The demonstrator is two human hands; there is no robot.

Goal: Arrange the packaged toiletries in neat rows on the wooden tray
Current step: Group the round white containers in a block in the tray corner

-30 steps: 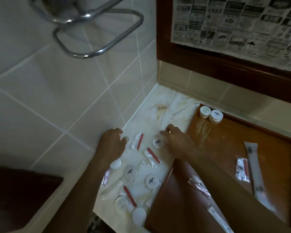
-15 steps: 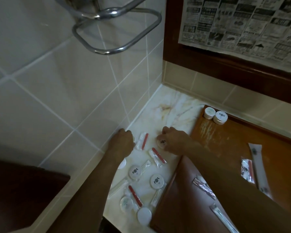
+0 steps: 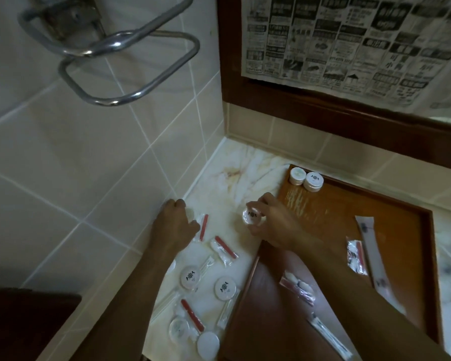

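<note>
Head-camera view: a person's right hand (image 3: 274,225) is pinching a small round white container (image 3: 253,217) by its rim, thumb and fingertips curled around the edge, just left of the wooden tray (image 3: 391,204) and near the middle of the frame. The container is showing its printed lid to the camera and appears to be clear of the marble counter (image 3: 240,173), though that is hard to confirm. Left hand (image 3: 176,225) is lying curled beside a red-striped sachet (image 3: 202,226) at the foot of the tiled wall (image 3: 89,165); whether its fingers are gripping the sachet or anything else cannot be told.

Two matching round containers (image 3: 306,177) are already sitting side by side in the tray's upper left corner, touching, while a long white packet (image 3: 372,254) and several clear sachets are lying loose across the tray at the right. More round containers and red-striped sachets are waiting on the counter at the lower centre.

The container is looking light, rigid and smooth-sided, so a rim pinch across its width should be holding it well; the plastic-wrapped sachets are likely to be limp and slippery, and are probably best taken by their sealed ends.
</note>
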